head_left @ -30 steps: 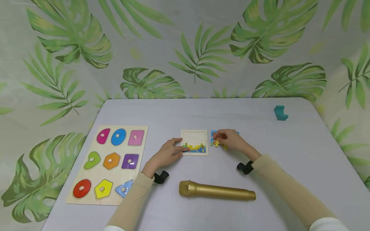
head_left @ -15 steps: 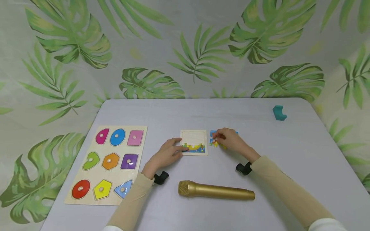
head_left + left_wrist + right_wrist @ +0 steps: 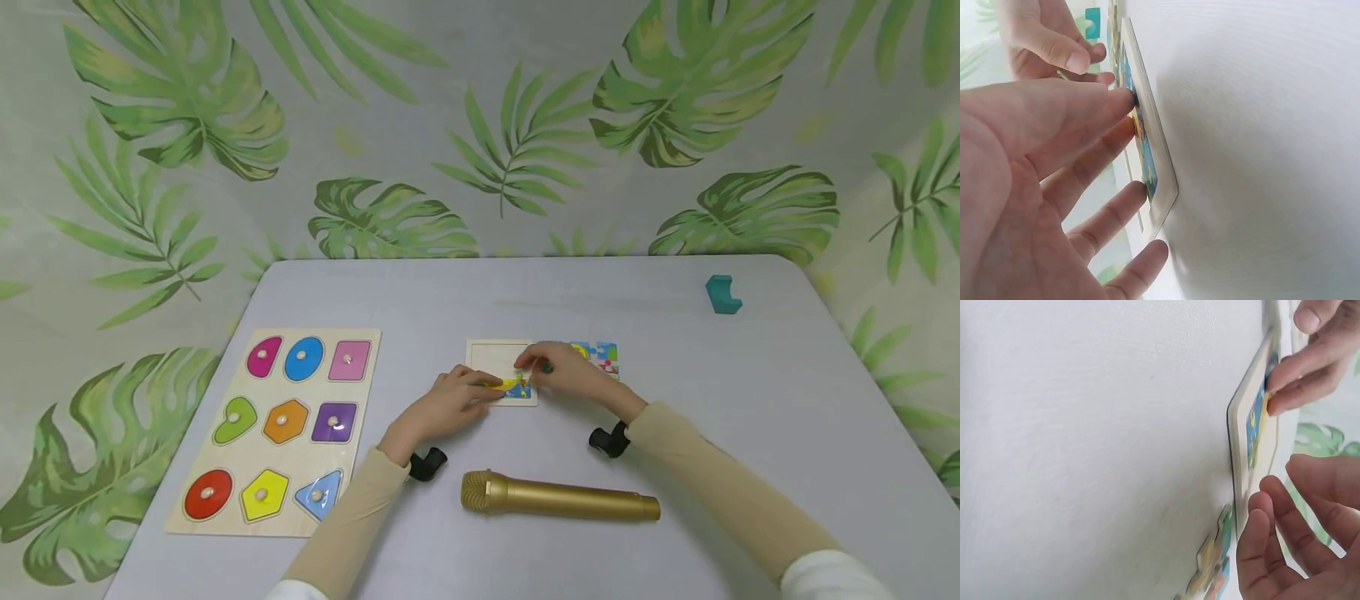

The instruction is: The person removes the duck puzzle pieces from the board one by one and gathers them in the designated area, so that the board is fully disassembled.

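Observation:
In the head view a small wooden jigsaw tray [image 3: 491, 358] lies mid-table, its lower strip filled with blue and yellow puzzle pieces [image 3: 519, 390]. My left hand [image 3: 442, 407] reaches over the tray's left side. Its extended fingertips touch the fitted pieces, as the left wrist view shows. Bent fingers of my right hand [image 3: 573, 372] hover at the tray's right edge. In the right wrist view a gap parts its thumb and fingers [image 3: 1269, 486], and no piece is visible between them. Loose puzzle pieces [image 3: 602, 353] lie beside the tray, partly hidden by the right hand.
A wooden knob puzzle board [image 3: 251, 442] with several coloured shapes lies at the left. In front of the tray rests a gold microphone [image 3: 558, 496]. A teal block [image 3: 722, 295] sits at the back right. Patterned leaf cloth [image 3: 480, 125] hangs behind the table.
My right hand has moved left from the loose pieces to the tray's right edge, uncovering some of them. My left hand has slid right, further over the fitted pieces.

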`<state>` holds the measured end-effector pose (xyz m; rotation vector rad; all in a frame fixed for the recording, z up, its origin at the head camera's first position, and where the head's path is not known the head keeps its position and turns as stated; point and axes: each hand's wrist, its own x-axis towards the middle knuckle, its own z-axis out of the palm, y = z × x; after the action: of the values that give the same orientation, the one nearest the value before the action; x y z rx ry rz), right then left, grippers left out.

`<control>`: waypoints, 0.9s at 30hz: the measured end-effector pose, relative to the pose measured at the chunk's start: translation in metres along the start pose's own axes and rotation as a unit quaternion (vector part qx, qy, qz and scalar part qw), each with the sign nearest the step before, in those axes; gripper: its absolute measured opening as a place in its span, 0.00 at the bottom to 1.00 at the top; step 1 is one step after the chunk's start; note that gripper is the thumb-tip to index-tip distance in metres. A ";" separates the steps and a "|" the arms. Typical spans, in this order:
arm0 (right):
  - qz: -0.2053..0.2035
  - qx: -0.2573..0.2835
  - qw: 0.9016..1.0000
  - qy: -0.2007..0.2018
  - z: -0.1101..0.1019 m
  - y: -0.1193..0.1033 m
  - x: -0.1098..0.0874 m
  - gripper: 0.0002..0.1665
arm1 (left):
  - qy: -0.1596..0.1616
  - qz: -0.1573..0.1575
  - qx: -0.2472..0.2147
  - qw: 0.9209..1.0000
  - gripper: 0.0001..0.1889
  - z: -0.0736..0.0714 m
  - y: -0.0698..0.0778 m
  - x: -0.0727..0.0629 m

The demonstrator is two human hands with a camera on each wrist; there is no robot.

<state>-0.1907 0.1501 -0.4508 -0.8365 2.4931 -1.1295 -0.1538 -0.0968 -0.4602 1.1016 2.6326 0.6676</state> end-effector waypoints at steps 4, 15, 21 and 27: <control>0.003 0.000 1.000 -0.017 0.005 -0.003 0.004 0.14 | -0.002 -0.007 0.001 1.000 0.17 -0.001 0.001 -0.001; 0.003 0.027 0.999 -0.020 0.007 -0.005 0.003 0.16 | -0.014 -0.040 0.009 0.999 0.16 -0.004 0.007 0.001; 0.027 0.052 0.998 -0.013 0.006 -0.007 0.002 0.17 | -0.018 -0.046 0.003 0.999 0.16 -0.004 0.007 0.002; 0.026 0.045 0.999 -0.016 0.007 -0.005 0.003 0.10 | -0.020 -0.044 -0.007 0.999 0.16 -0.003 0.005 0.002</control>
<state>-0.1877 0.1416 -0.4512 -0.7551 2.4041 -1.1922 -0.1531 -0.0938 -0.4555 0.9786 2.6213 0.6403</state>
